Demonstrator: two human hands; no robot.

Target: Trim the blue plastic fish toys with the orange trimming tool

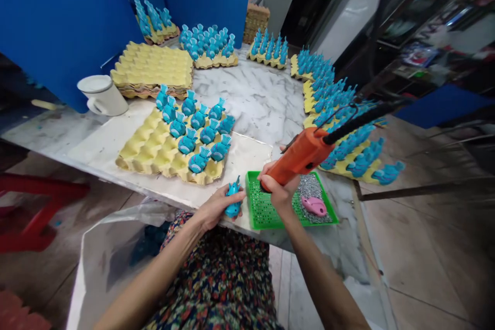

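My left hand point(215, 210) is closed round a small blue fish toy point(233, 199) at the near edge of the marble table point(259, 98). My right hand point(279, 190) grips an orange electric screwdriver point(302, 155) with a black cord, its tip down over a green perforated tray point(266, 211). In that tray lie a pink fish part point(314, 205) and a heap of small screws point(309, 185). Just left of the hands stands a yellow egg tray point(154, 149) partly filled with blue fish toys point(199, 129).
More yellow trays full of blue fish point(340, 129) line the table's right side and back point(209, 44). A stack of bare egg trays point(152, 67) and a white cup point(102, 95) sit at the left. A blue wall stands behind; a plastic bag point(112, 252) lies beside my lap.
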